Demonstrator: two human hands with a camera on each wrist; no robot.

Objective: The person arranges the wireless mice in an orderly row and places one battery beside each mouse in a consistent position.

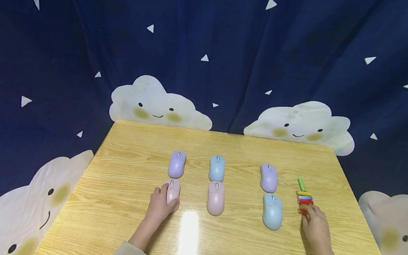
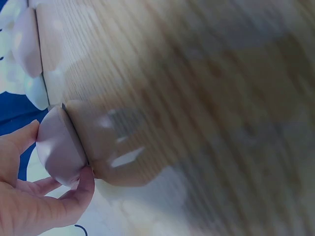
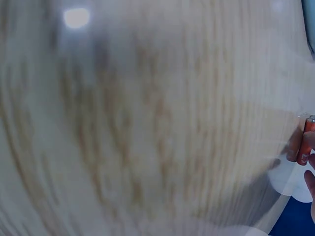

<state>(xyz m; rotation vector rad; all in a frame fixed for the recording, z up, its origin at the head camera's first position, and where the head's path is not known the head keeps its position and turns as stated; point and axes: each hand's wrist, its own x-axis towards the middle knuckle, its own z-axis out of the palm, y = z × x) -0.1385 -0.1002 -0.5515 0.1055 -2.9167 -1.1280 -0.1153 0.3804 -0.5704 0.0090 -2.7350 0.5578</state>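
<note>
6 mice (image 1: 216, 199) on tbl (image 1: 237, 248), lower ctr of frame: 3 cols, 2 per col, 1 behind other. Batteries (image 1: 305, 198) R of mice, lower R. Curtain (image 1: 213, 19) behind tbl, upper frame.

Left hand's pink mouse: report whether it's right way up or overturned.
Right way up: the pink mouse shows its scroll wheel on top.

The table (image 1: 125, 149) has a pale wooden top with fine grain, and a white streak of glare (image 1: 188, 241) shines near its front. Six computer mice stand in three end-to-end pairs: at left a lilac mouse (image 1: 177, 165) beyond a pink mouse (image 1: 174, 188), in the middle a blue mouse (image 1: 217, 168) beyond another pink one (image 1: 216, 198), then a violet mouse (image 1: 268, 177) beyond a pale-blue mouse (image 1: 272, 212). Right of those, yellow (image 1: 304, 194), blue (image 1: 304, 198) and red cylinders (image 1: 305, 202) lie crosswise, a green cylinder (image 1: 301, 184) slanting just behind them.
</note>
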